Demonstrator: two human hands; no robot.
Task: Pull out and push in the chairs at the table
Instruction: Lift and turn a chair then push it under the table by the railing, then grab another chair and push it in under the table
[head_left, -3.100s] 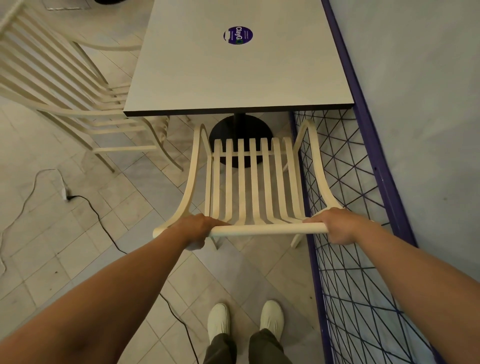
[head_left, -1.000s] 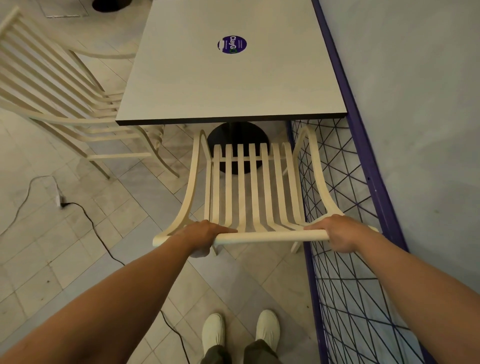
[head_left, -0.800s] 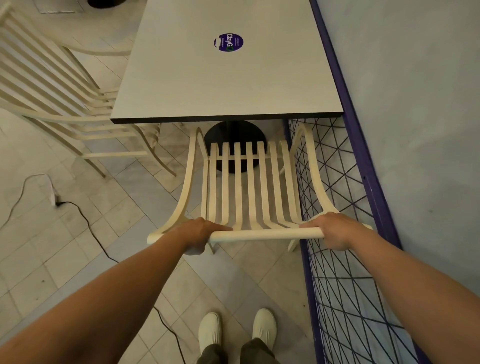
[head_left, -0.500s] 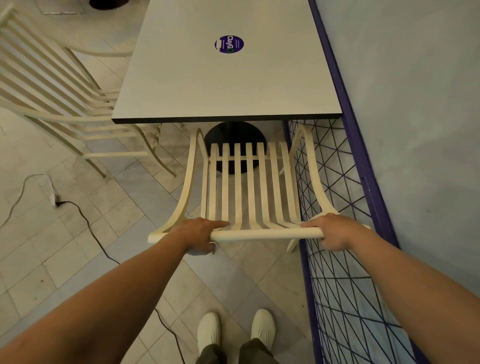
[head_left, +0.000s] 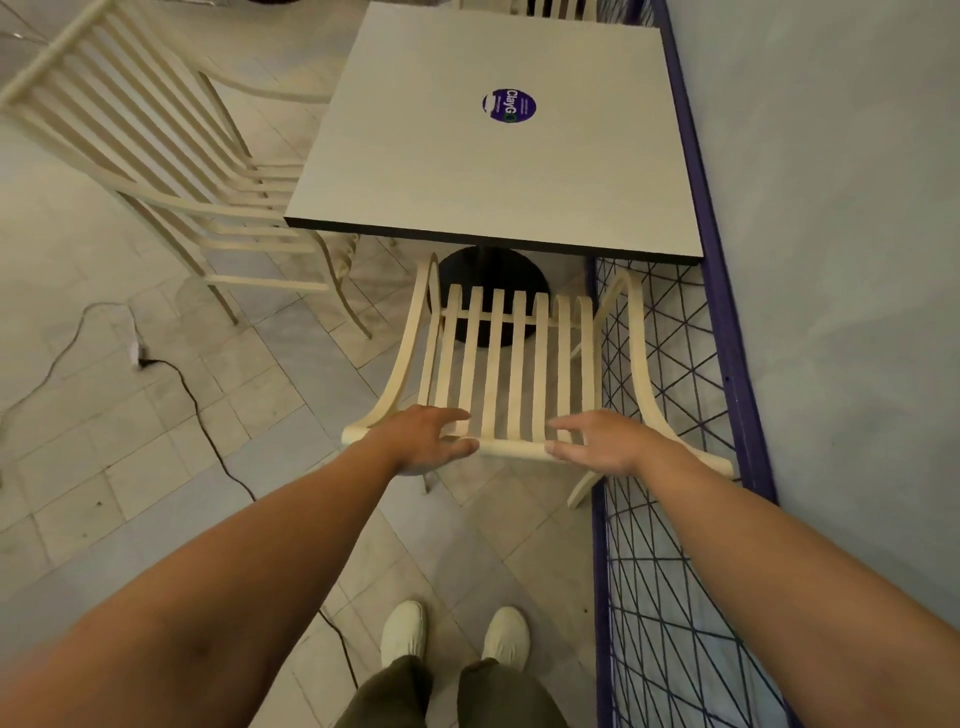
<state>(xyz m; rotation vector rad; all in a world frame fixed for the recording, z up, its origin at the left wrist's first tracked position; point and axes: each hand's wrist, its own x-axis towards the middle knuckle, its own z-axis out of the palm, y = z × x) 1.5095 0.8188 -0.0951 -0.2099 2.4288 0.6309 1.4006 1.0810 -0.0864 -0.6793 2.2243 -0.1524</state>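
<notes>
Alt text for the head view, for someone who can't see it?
The left hand and right hand are open over the top rail of a cream slatted chair whose front meets the edge of a grey table. A purple wire fence stands on its right.

1. Square pale-grey table (head_left: 467, 171) with a dark edge; round purple sticker (head_left: 508, 106) on top, round black pedestal base (head_left: 493, 270) under it.
2. Cream slatted wooden chair (head_left: 511, 448) on the table's near side, seat front at the table edge.
3. Left hand (head_left: 421, 441) and right hand (head_left: 597, 441) at the chair's top rail, fingers loose and spread, not wrapped.
4. Second cream slatted chair (head_left: 156, 135) at the table's left side.
5. Purple wire-mesh fence (head_left: 675, 571) runs along the table's right side.
6. Thin black cable (head_left: 197, 405) on the tiles left of the table.
</notes>
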